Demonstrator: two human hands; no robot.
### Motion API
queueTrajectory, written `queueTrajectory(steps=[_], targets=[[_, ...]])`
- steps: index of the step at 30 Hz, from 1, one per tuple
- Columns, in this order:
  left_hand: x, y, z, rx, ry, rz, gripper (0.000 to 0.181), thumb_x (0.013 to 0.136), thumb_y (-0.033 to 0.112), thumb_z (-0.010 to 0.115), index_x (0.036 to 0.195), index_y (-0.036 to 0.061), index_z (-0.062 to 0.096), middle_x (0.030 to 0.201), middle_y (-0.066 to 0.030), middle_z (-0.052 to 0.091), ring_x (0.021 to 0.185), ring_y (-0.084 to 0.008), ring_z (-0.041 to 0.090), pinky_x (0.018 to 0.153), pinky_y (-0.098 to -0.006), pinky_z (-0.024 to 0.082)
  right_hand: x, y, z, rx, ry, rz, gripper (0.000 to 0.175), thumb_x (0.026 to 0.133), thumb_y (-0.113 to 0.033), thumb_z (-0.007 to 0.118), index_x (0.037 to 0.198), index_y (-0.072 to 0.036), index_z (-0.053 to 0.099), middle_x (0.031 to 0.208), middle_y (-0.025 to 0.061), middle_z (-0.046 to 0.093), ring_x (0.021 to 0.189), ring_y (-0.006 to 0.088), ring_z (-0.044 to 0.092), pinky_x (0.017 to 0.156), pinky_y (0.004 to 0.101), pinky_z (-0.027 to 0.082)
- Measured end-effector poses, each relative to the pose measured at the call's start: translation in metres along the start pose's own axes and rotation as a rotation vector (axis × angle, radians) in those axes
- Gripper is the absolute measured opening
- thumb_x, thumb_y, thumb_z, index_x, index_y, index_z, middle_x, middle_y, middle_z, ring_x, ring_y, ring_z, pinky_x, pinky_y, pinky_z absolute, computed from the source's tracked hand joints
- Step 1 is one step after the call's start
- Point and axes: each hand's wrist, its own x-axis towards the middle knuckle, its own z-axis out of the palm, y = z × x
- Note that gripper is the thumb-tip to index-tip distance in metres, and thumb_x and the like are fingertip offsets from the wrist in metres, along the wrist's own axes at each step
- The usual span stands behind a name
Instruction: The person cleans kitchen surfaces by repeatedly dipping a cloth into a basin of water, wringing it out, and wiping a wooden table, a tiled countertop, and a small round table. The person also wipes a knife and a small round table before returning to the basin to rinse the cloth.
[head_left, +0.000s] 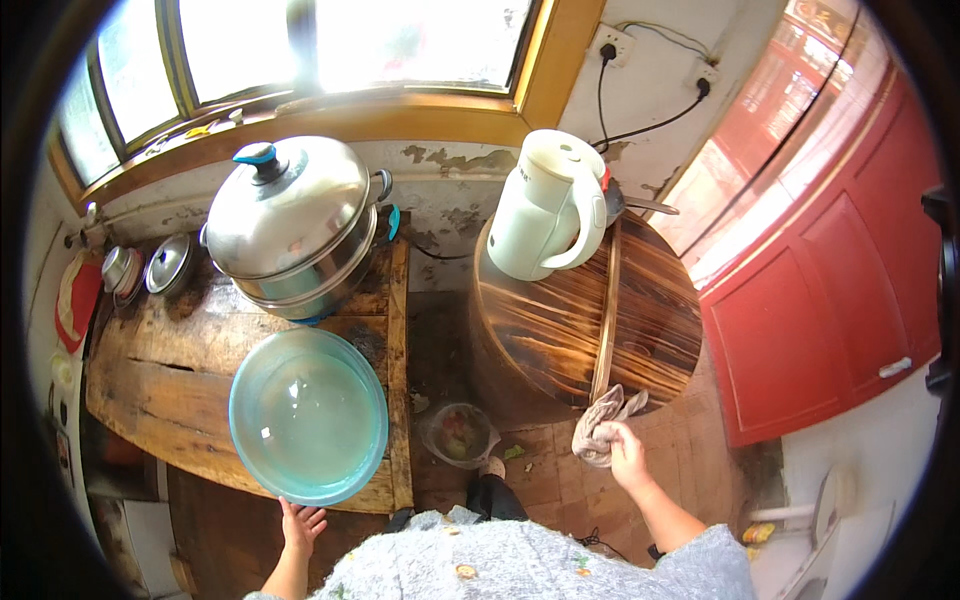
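Note:
My right hand (630, 454) grips a crumpled greyish cloth (595, 429) at the front edge of a round, striped wooden lid (547, 322). The cloth is bunched by the near end of the lid's wooden crossbar (609, 307). On the left, my left hand (302, 525) has its fingers spread just below the near rim of a translucent teal basin (307, 416). Whether a fingertip touches the rim I cannot tell. Water appears to be in the basin, which stands on a worn wooden table (165, 375).
A large steel steamer pot (300, 217) stands behind the basin. Small metal bowls (169, 262) sit at the table's back left. A pale green kettle (547, 202) rests on the lid, with plugged cords (652, 124) behind. A scrap-filled bowl (456, 435) lies on the floor; a red door (825, 285) is at right.

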Motion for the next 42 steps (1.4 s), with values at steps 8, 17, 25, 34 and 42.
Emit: queueTrajectory(steps=[8,17,25,34,42], targets=[[-0.003,0.033,-0.037,0.037,0.127,0.145,0.053,0.089,0.045,0.047,0.124,0.0057,0.036,0.116,-0.0163,0.053,0.085,-0.0268,0.062,0.062,-0.0351,0.053,0.137,-0.056,0.028,0.048,0.398,-0.083,0.023,0.094,-0.016,0.039,0.116,-0.007,0.044,0.108,0.0097,0.054,0.101,0.0205,0.053,0.089,0.0346,0.042],[0.008,0.047,-0.009,0.223,0.052,0.317,0.030,0.092,0.026,0.047,0.118,0.0128,0.042,0.092,-0.0010,0.054,0.067,-0.0103,0.053,0.059,-0.0291,0.051,0.234,-0.032,0.101,-0.622,0.310,-0.282,0.027,0.080,-0.022,0.060,0.105,-0.014,0.059,0.116,0.0153,0.052,0.114,0.0356,0.041,0.103,0.0500,0.024],[0.000,0.041,0.002,0.150,0.107,0.322,0.028,0.092,0.029,0.047,0.115,0.0133,0.044,0.094,0.0015,0.053,0.073,-0.0096,0.054,0.057,-0.0252,0.049,0.207,-0.059,0.177,-0.188,0.028,-0.662,0.034,0.069,0.006,0.056,0.099,-0.009,0.062,0.109,0.0104,0.057,0.112,0.0303,0.047,0.103,0.0426,0.031],[0.002,0.042,0.000,0.156,0.176,0.292,0.027,0.092,0.027,0.048,0.116,0.0140,0.047,0.094,0.0029,0.056,0.076,-0.0086,0.056,0.060,-0.0258,0.047,0.043,-0.034,0.076,-0.420,0.108,-0.324,0.040,0.066,0.010,0.058,0.100,-0.010,0.064,0.117,0.0083,0.056,0.107,0.0322,0.051,0.092,0.0374,0.044],[0.002,0.038,0.003,0.126,0.178,0.345,0.027,0.092,0.027,0.050,0.115,0.0127,0.048,0.093,0.0030,0.056,0.072,-0.0077,0.055,0.057,-0.0239,0.047,0.205,-0.055,0.166,-0.255,0.297,-0.447,0.022,0.073,0.000,0.055,0.091,-0.007,0.064,0.110,0.0113,0.059,0.102,0.0344,0.052,0.092,0.0399,0.040]])
